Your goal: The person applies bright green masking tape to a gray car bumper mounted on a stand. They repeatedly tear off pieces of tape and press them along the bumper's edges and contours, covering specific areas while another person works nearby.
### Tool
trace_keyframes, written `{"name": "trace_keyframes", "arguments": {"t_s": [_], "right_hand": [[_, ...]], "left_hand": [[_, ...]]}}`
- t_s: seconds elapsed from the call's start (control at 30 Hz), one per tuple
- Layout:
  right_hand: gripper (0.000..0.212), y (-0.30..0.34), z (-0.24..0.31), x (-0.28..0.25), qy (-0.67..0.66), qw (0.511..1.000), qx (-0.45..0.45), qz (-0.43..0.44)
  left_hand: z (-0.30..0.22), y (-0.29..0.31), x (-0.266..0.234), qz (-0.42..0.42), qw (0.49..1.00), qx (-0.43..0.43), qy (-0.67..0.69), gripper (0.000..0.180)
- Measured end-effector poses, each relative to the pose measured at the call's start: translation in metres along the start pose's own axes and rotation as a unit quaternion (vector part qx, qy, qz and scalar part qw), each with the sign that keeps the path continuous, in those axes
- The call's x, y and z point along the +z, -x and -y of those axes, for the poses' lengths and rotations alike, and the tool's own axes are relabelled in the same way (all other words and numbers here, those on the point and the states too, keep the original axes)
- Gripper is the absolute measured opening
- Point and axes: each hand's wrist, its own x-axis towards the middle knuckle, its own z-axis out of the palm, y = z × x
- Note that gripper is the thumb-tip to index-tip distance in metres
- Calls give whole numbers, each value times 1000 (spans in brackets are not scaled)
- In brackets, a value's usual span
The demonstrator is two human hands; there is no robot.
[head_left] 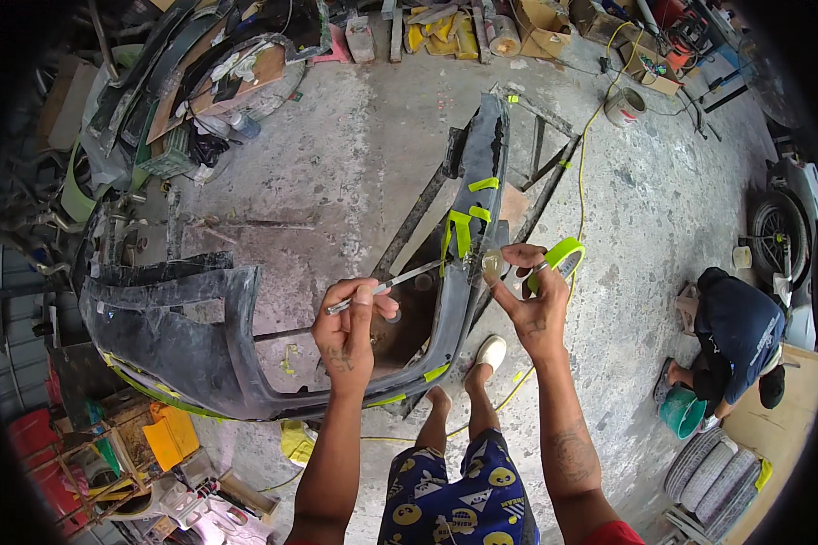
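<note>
Green tape (554, 255) is held in right hand (533, 304), thin stick (411, 276) pinched in left hand (347, 325).

Cardboard boxes (543, 31) stand on the grey concrete floor (641, 236) (stained, blotchy).

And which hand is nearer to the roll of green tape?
The right hand, which holds the tape roll; the left hand is farther left, with a thin tool.

Blotchy grey concrete floor (663, 227), yellow cable (581, 182) across it, pale bucket (623, 111)
</note>
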Motion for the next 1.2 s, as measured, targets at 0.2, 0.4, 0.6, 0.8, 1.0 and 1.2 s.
{"name": "trace_keyframes", "arguments": {"t_s": [0.2, 0.4, 0.6, 0.8, 1.0, 1.2], "right_hand": [[37, -2, 6, 3, 5, 1000, 19, 18], [37, 0, 9, 3, 0, 999, -31, 16], [38, 2, 18, 3, 20, 999, -27, 38], [37, 1, 16, 7, 18, 998, -53, 37], [36, 0, 17, 7, 23, 998, -48, 41], [36, -2, 17, 5, 39, 996, -69, 41]], "left_hand": [[-12, -1, 8, -13, 998, -33, 59, 18], [-11, -8, 27, 30, 999, -26, 6, 22], [-7, -20, 30, -1, 996, -87, 17, 27], [6, -29, 25, -21, 981, -166, 101, 28], [5, -31, 23, -8, 988, -134, 81, 28], [9, -32, 27, -1, 981, -166, 104, 30]]}}
